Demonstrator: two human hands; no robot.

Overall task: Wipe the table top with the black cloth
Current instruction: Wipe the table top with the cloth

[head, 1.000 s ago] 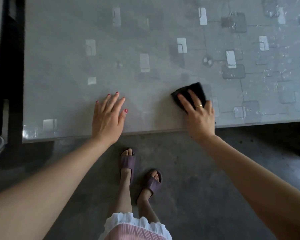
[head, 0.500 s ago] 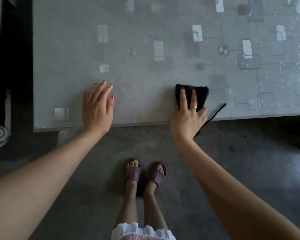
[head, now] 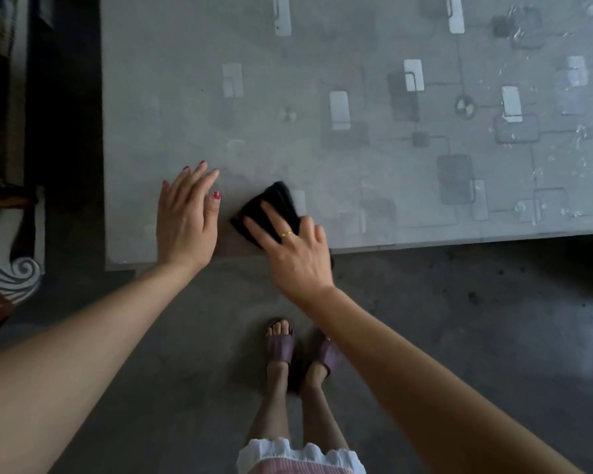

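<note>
one worktop [head: 185,97] showing, grey with a square pattern. one black cloth [head: 276,203] lying on it near the front edge. two hands showing: left hand [head: 187,217] and right hand [head: 297,254]. one gold ring [head: 286,234] sitting on the right hand. two feet on the floor, each wearing one purple slipper [head: 281,347], so two slippers. one patterned rug [head: 11,278] edge showing at far left.
</note>
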